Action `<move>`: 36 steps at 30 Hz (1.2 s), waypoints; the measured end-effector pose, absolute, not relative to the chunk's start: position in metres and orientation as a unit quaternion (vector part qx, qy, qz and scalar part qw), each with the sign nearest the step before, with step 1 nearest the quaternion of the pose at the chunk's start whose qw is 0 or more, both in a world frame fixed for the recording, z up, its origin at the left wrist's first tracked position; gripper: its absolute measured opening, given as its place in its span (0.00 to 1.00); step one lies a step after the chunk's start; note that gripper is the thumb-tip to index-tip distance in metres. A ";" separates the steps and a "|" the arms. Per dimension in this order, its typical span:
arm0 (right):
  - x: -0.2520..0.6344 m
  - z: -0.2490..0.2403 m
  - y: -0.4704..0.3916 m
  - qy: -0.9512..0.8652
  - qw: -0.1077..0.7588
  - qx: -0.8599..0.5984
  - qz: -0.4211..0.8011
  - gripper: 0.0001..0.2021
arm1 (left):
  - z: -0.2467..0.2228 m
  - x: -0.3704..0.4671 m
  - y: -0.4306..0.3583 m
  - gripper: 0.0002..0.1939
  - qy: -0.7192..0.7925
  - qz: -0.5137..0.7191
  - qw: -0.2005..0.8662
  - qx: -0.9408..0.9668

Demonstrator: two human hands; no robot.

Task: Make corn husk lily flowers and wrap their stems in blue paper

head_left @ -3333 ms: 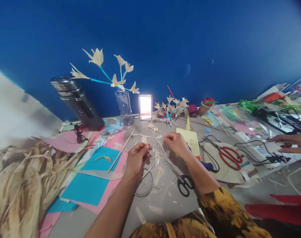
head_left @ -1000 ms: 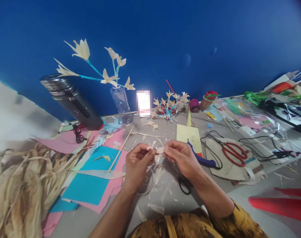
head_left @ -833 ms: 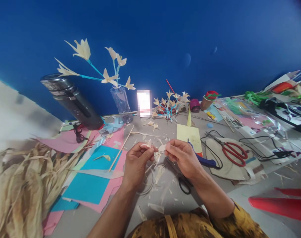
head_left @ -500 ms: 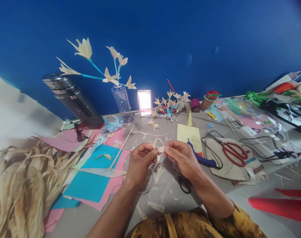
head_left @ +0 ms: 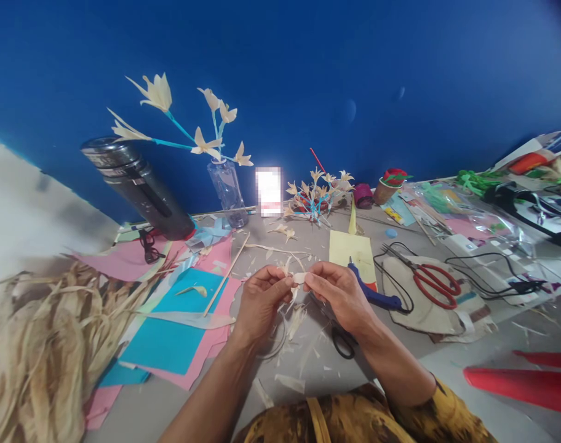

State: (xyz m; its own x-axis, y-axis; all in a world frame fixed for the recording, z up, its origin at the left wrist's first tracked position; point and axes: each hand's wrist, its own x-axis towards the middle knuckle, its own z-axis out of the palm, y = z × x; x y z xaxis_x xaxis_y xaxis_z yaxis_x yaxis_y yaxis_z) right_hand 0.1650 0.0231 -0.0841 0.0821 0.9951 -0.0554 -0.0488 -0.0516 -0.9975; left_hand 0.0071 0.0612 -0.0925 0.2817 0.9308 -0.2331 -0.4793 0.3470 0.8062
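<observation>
A: Where's the piece being worked?

B: The pale piece (head_left: 299,279) sits between the fingertips, above the middle of the bench (head_left: 296,363). The left hand (head_left: 264,298) pinches one end with thumb and forefinger, and the right hand (head_left: 338,292) pinches the other. Whether it touches the loose strips below, I can't tell.

A: How would you handle it?

B: Lightly, I'd say. It looks thin and dry, so a hard pull could split it. I'd let the left hand anchor it while the right makes small turns, thumbs close together so that the span between them doesn't buckle.

A: And room to move?

B: Tighter on the right. The blue tool (head_left: 377,295) lies just beside the right wrist, its tip toward the yellow sheet (head_left: 352,252), and the black scissors (head_left: 336,346) lie partly under the right forearm. A wide elbow swing could catch either.

A: On the left?

B: A thin stick (head_left: 226,274) slants near the left hand, over the paper edges. Lifting upward looks safer than sweeping sideways; only scraps and a thin ring (head_left: 277,346) lie directly below.
</observation>
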 end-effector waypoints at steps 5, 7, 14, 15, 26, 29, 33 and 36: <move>0.161 -0.083 0.021 -0.505 0.544 -0.548 0.386 0.12 | -0.088 0.008 0.061 0.15 0.342 0.467 0.762 0.291; 0.161 -0.083 0.021 -0.569 0.542 -0.547 0.289 0.14 | -0.087 0.008 0.060 0.15 0.332 0.456 0.775 0.284; 0.166 -0.079 0.024 -0.701 0.527 -0.464 0.121 0.07 | -0.092 0.007 0.060 0.13 0.322 0.444 0.779 0.306; 0.167 -0.078 0.024 -0.694 0.533 -0.470 0.116 0.07 | -0.093 0.007 0.060 0.13 0.325 0.447 0.772 0.314; 0.170 -0.065 0.020 -0.695 0.512 -0.491 0.117 0.06 | -0.096 0.009 0.058 0.11 0.335 0.466 0.738 0.354; 0.167 -0.064 0.020 -0.697 0.499 -0.503 0.112 0.04 | -0.096 0.008 0.058 0.12 0.334 0.471 0.739 0.346; 0.165 -0.063 0.021 -0.690 0.493 -0.516 0.117 0.05 | -0.095 0.008 0.058 0.12 0.340 0.464 0.741 0.346; 0.165 -0.063 0.022 -0.692 0.487 -0.517 0.130 0.05 | -0.094 0.009 0.058 0.11 0.348 0.461 0.741 0.344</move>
